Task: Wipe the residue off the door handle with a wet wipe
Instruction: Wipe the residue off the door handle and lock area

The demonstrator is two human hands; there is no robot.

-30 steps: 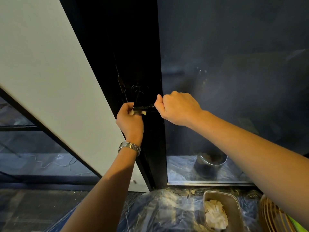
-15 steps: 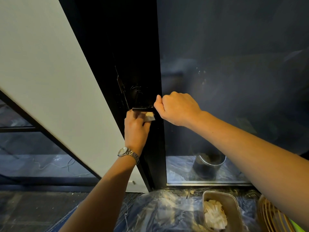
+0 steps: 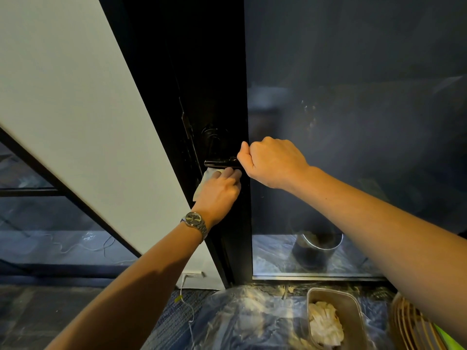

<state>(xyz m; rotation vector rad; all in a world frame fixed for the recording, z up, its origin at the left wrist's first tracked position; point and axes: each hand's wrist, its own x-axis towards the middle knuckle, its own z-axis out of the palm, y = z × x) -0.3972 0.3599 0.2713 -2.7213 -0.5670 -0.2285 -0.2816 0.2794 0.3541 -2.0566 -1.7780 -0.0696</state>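
The black door handle [image 3: 219,162] juts level from the dark door's [image 3: 214,84] edge stile. The right hand [image 3: 273,162] is clenched round its right end. The left hand [image 3: 219,190], a wristwatch [image 3: 193,219] on its wrist, grasps the wet wipe [image 3: 206,178] and presses it up against the handle's underside; a corner of the wipe hangs left of the hand. On the floor's plastic sheet [image 3: 242,322] a metal tray [image 3: 352,308] holds crumpled wipes.
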